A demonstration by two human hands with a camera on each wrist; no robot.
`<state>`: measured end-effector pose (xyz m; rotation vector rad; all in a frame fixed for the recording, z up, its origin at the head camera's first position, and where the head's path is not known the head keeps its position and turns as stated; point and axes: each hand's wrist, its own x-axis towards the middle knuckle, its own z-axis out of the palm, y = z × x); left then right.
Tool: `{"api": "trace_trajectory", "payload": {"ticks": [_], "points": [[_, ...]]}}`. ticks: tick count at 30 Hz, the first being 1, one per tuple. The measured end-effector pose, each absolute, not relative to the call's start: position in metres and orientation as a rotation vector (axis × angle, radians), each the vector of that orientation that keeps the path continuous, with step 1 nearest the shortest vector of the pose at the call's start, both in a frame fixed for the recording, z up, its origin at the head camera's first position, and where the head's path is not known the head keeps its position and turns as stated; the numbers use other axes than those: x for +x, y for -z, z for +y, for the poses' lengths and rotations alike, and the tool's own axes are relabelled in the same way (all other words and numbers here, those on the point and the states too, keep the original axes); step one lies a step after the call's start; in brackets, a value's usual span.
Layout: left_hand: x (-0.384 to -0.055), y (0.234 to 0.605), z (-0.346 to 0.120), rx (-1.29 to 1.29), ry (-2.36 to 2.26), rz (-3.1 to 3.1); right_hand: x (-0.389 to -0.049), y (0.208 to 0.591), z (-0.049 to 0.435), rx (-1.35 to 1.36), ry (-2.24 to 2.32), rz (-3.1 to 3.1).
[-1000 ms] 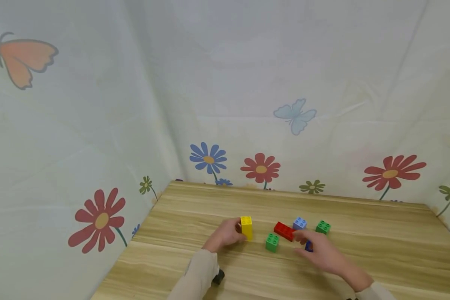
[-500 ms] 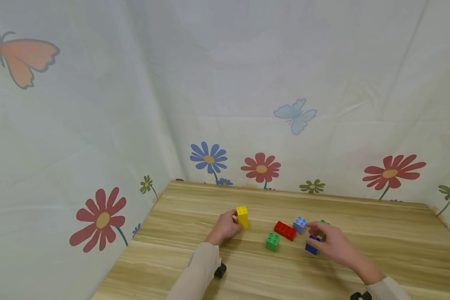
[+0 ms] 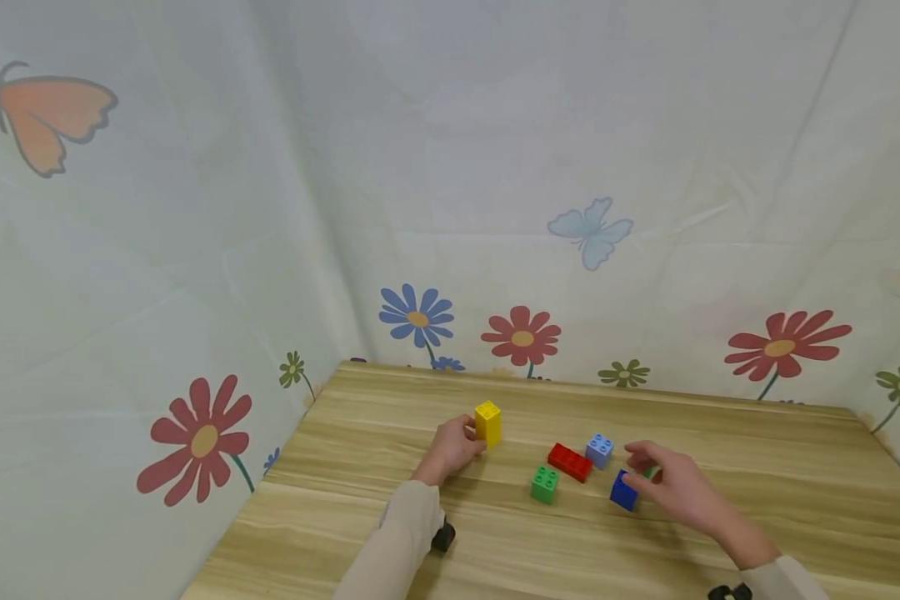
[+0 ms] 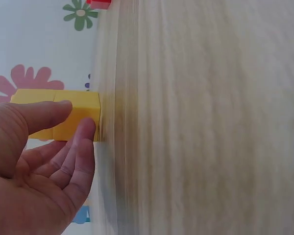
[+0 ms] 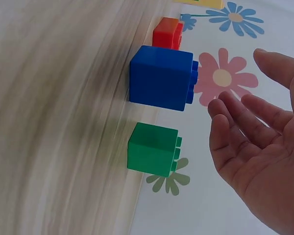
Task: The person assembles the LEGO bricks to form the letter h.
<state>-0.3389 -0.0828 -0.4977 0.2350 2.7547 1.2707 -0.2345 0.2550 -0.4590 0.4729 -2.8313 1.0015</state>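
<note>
Two yellow toy building bricks [image 3: 487, 427], stacked into a small upright tower, stand on the left part of the tabletop. My left hand [image 3: 453, 448] holds the tower from its left side. In the left wrist view the thumb lies along one yellow face and the fingers curl at the lower side. My right hand [image 3: 675, 483] hovers with fingers loosely bent, holding nothing. Below it sit a dark blue brick [image 5: 159, 78] and a green brick [image 5: 152, 149], both studs up; in the head view the hand mostly hides that green one.
Between the hands stand a red long brick [image 3: 569, 462], a light blue brick [image 3: 599, 451] and a second green brick [image 3: 544, 485]. The wooden tabletop [image 3: 390, 400] ends at a flower-printed cloth [image 3: 450, 167] at the back and left.
My left hand has moved the yellow tower away toward the back and slightly left, turning it a little. My right hand has shifted right, uncovering the dark blue brick and covering the far green one.
</note>
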Motion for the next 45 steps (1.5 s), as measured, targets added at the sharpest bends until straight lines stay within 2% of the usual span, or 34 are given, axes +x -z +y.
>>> {"api": "trace_trajectory", "payload": {"ticks": [8,22,45], "points": [[-0.331,0.492,-0.087,0.282,-1.274,2.767,-0.237,0.46,0.266,0.452,-0.968,-2.824],[-0.308,0.478,-0.077,0.654,-1.107,2.669,-0.241,0.46,0.283,0.476,-0.936,-2.822],[-0.289,0.474,-0.035,0.676,-1.035,2.509,-0.247,0.474,0.287,0.545,-1.044,-2.931]]}}
